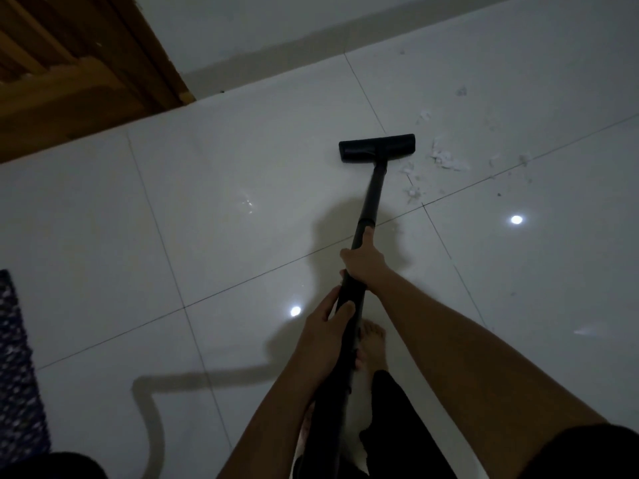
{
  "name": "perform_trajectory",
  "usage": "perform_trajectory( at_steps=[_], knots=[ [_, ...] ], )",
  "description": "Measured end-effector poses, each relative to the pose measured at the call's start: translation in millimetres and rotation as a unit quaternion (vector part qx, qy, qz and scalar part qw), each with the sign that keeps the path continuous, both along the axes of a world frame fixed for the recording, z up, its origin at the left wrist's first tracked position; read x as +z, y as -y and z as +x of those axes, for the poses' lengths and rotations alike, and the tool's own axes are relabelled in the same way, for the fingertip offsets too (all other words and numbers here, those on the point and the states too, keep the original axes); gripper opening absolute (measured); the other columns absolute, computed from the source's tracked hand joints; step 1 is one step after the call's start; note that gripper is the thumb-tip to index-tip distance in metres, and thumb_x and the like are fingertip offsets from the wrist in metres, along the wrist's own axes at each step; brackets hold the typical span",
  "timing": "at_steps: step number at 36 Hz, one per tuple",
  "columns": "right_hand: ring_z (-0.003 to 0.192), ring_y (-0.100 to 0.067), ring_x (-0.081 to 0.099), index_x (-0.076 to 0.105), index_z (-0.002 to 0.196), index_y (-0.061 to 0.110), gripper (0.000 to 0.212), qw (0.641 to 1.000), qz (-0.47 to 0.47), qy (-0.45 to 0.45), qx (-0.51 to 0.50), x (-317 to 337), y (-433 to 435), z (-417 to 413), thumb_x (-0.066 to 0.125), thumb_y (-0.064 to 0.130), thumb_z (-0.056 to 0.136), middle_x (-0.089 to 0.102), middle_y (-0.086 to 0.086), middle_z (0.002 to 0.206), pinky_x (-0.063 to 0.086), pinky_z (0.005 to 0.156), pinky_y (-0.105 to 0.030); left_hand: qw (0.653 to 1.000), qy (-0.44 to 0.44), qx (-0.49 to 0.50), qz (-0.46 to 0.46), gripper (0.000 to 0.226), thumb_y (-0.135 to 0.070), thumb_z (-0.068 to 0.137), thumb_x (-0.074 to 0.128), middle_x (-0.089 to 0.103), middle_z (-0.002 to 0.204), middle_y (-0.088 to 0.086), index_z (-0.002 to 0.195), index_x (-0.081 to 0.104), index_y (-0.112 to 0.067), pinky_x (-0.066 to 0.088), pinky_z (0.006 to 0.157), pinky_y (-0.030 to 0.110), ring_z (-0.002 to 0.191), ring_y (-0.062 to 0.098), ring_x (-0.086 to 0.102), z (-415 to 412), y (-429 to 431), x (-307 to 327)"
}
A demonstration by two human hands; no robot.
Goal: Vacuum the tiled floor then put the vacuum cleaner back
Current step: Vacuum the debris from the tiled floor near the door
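Glossy tiled floor (207,219), dim light. Vacuum floor head (377,146) sits flat on it, and paper scraps (446,159) lie just right of that head. Right hand (363,261) and left hand (325,323) each keep a closed grip round the wand (371,198). Advised: keep the head flat and sweep slowly right across the scraps.
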State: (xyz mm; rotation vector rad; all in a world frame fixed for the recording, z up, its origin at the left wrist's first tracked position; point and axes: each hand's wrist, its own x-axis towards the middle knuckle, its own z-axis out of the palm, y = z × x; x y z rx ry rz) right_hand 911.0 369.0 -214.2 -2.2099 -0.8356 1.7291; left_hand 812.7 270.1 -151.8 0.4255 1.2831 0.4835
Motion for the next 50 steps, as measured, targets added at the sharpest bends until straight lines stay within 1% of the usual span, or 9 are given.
perform_trajectory(
  at_steps=[7,16,19,32,34,37,42,47,50],
  knots=[
    [0.059,-0.017,0.056,-0.005,0.153,0.028,0.077,1.000,0.002,0.012,0.011,2,14,6,0.044,0.012,0.095,0.053,-0.021,0.120,0.049,0.051,-0.025,1.000,0.016,0.010,-0.003,0.036,-0.023,0.099,0.043,0.055,0.071,0.013,0.134,0.048,-0.028,0.044,0.045,0.027,0.044,0.021,0.052,8,14,5],
    [0.077,-0.026,0.063,0.004,0.153,0.021,0.072,0.997,-0.002,0.042,0.062,7,38,36,0.045,0.011,0.095,0.051,-0.025,0.128,0.056,0.082,-0.039,1.000,0.002,0.010,-0.003,0.036,-0.024,0.100,0.041,0.055,0.072,0.013,0.135,0.046,-0.026,0.045,0.043,0.024,0.045,0.018,0.051,42,38,17],
    [0.067,-0.022,0.060,-0.002,0.153,0.027,0.077,0.999,-0.008,0.028,0.030,12,46,46,0.046,0.012,0.094,0.056,-0.021,0.111,0.057,0.078,-0.039,1.000,0.000,0.006,0.000,0.034,-0.024,0.099,0.042,0.055,0.073,0.013,0.133,0.047,-0.027,0.045,0.043,0.024,0.044,0.018,0.051,53,46,23],
    [0.055,-0.014,0.055,-0.005,0.153,0.024,0.077,1.000,-0.020,0.015,0.016,26,81,83,0.044,0.011,0.096,0.052,-0.017,0.104,0.046,0.049,-0.023,0.999,-0.030,-0.018,-0.005,0.036,-0.019,0.099,0.042,0.055,0.075,0.012,0.134,0.048,-0.022,0.044,0.039,0.020,0.042,0.008,0.053,89,71,39],
    [0.062,-0.017,0.058,-0.001,0.154,0.018,0.074,0.998,-0.022,0.031,0.040,23,85,85,0.045,0.011,0.096,0.049,-0.022,0.127,0.053,0.062,-0.030,0.999,-0.033,-0.020,-0.007,0.036,-0.018,0.099,0.042,0.055,0.075,0.011,0.134,0.048,-0.023,0.043,0.038,0.019,0.042,0.007,0.053,91,75,40],
    [0.100,-0.032,0.063,0.014,0.150,0.006,0.064,0.994,-0.019,0.052,0.093,20,91,88,0.046,0.008,0.095,0.022,-0.012,0.157,0.051,0.092,-0.043,0.999,-0.037,-0.018,-0.013,0.034,-0.017,0.099,0.042,0.055,0.075,0.009,0.132,0.050,-0.024,0.042,0.037,0.019,0.040,0.007,0.053,93,79,41],
    [0.098,-0.029,0.053,0.008,0.152,0.019,0.067,1.000,-0.002,0.013,0.012,22,100,90,0.045,0.009,0.096,0.044,-0.026,0.139,0.041,0.080,-0.031,0.999,-0.039,-0.029,-0.016,0.034,-0.018,0.099,0.042,0.054,0.072,0.011,0.132,0.049,-0.025,0.043,0.038,0.020,0.041,0.009,0.052,94,86,39],
    [0.110,-0.033,0.055,0.008,0.152,0.019,0.067,1.000,0.000,0.013,0.005,25,109,88,0.044,0.009,0.096,0.046,-0.024,0.138,0.039,0.079,-0.030,0.998,-0.041,-0.038,-0.017,0.033,-0.022,0.099,0.042,0.055,0.067,0.012,0.131,0.050,-0.027,0.043,0.041,0.022,0.042,0.018,0.049,90,94,35],
    [0.104,-0.031,0.055,0.008,0.151,0.021,0.067,1.000,-0.001,0.021,0.003,23,114,86,0.045,0.011,0.095,0.047,-0.023,0.137,0.039,0.080,-0.031,0.998,-0.036,-0.041,-0.014,0.033,-0.023,0.099,0.042,0.056,0.066,0.011,0.131,0.050,-0.028,0.044,0.043,0.022,0.043,0.019,0.050,86,98,34]
  ],
)
